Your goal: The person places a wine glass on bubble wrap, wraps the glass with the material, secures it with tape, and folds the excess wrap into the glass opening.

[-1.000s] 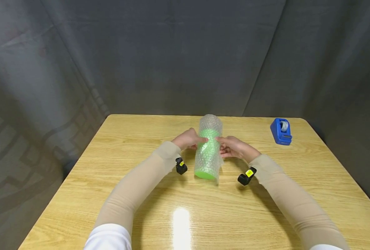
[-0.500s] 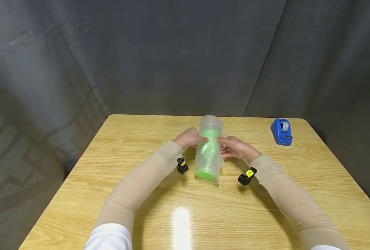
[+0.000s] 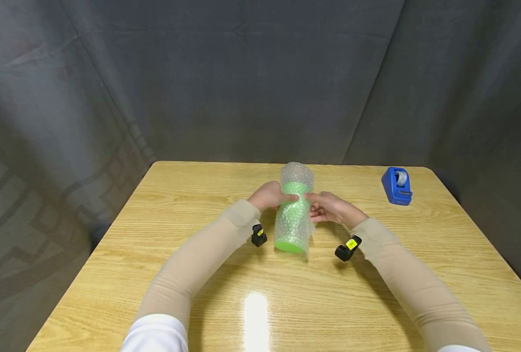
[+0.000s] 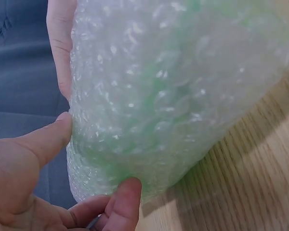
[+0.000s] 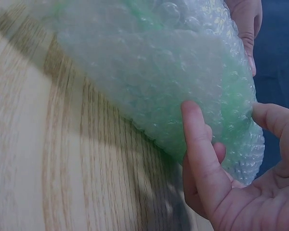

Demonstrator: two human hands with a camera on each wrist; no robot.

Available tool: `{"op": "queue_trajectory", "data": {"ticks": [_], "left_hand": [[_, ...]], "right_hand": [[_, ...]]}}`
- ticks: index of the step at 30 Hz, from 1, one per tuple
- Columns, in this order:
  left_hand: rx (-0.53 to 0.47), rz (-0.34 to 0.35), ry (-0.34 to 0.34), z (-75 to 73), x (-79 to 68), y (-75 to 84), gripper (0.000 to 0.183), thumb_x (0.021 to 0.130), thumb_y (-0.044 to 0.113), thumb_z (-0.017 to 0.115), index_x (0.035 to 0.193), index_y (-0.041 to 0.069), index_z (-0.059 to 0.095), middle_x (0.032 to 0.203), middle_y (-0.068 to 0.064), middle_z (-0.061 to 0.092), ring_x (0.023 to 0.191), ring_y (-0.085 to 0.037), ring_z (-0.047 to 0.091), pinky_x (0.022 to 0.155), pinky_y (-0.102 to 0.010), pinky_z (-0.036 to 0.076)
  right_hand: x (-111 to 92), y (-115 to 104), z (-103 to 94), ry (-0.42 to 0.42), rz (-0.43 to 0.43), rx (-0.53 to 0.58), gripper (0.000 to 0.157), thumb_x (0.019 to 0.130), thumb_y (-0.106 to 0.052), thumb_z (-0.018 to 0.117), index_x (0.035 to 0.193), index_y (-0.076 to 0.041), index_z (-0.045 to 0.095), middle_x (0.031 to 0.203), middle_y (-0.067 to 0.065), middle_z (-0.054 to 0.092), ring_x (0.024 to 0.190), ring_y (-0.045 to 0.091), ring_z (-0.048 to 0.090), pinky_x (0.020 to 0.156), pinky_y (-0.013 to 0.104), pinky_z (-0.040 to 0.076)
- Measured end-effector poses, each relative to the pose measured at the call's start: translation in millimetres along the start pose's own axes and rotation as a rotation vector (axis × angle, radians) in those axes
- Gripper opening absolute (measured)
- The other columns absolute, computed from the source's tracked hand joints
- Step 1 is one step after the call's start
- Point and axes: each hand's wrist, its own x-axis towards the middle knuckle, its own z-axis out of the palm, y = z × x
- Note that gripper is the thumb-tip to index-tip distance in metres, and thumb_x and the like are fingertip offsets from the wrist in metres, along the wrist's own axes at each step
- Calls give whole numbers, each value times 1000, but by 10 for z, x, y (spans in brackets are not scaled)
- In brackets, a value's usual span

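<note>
A green cylinder wrapped in clear bubble wrap [image 3: 293, 222] lies lengthwise on the wooden table, its near green end showing. My left hand [image 3: 270, 195] holds it from the left, thumb across the top, close to my right thumb. From the other side, my right hand [image 3: 330, 205] grips the roll with its thumb on top and fingers along the right flank. In the left wrist view, the left fingers [image 4: 127, 204] curl against the underside of the bubble wrap. The right wrist view shows the right fingers [image 5: 197, 144] touching a loose flap of the wrap.
A blue tape dispenser [image 3: 396, 186] with a roll of clear tape stands at the back right of the wooden table [image 3: 190, 205]. Dark grey curtains [image 3: 260, 83] hang behind and on both sides of the table.
My left hand has shifted slightly to the right, its thumb sliding farther over the top of the roll towards the right thumb. The right hand and the roll stay nearly still.
</note>
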Motion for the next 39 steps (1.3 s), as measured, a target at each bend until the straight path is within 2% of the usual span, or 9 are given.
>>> {"op": "queue_trajectory", "data": {"ticks": [4, 19, 22, 26, 29, 34, 39], "left_hand": [[6, -8, -1, -2, -2, 16, 51, 89, 42, 69, 112, -1, 56, 91, -8, 59, 74, -19, 57, 85, -44, 54], [-48, 32, -43, 42, 21, -7, 53, 93, 39, 65, 123, -3, 53, 110, -12, 63, 97, -24, 64, 89, -42, 54], [-79, 41, -62, 46, 32, -17, 51, 93, 38, 64, 122, -2, 53, 105, -9, 63, 92, -22, 63, 89, -42, 54], [-116, 42, -94, 39, 68, -53, 45, 94, 38, 63, 113, -2, 58, 88, -5, 60, 81, -23, 61, 88, -43, 54], [-179, 36, -142, 22, 104, -99, 42, 94, 36, 63, 108, -3, 60, 85, -6, 60, 82, -24, 63, 89, -42, 54], [-373, 8, -256, -17, 155, -187, 39, 96, 25, 61, 114, -10, 58, 105, -14, 66, 96, -24, 67, 90, -36, 55], [-435, -28, -299, -37, 209, -280, 39, 97, 23, 60, 115, -11, 60, 106, -15, 67, 95, -21, 67, 88, -31, 56]], "right_hand": [[2, -1, -2, 4, 1, 0, 35, 102, -35, 45, 109, -1, 41, 78, 1, 51, 68, 10, 57, 68, 23, 58], [-47, -27, -26, 20, -1, -15, 34, 100, -35, 47, 106, -2, 41, 77, 1, 50, 67, 10, 57, 69, 23, 58], [-56, -33, -47, 17, -6, -10, 34, 100, -36, 47, 104, -2, 42, 76, 0, 50, 67, 9, 57, 70, 23, 58], [-68, -49, -78, 14, -21, -7, 34, 101, -37, 45, 100, -3, 43, 74, -1, 50, 67, 9, 58, 70, 23, 58], [-82, -70, -89, 5, -34, 0, 33, 102, -36, 43, 99, -4, 43, 74, -2, 51, 68, 10, 59, 71, 23, 58], [-102, -103, -76, -16, -53, 44, 26, 103, -29, 43, 97, -5, 41, 73, -1, 52, 67, 10, 60, 74, 25, 58], [-107, -124, -43, -30, -81, 73, 25, 103, -23, 43, 87, -4, 43, 72, 1, 52, 65, 9, 59, 75, 27, 59]]}}
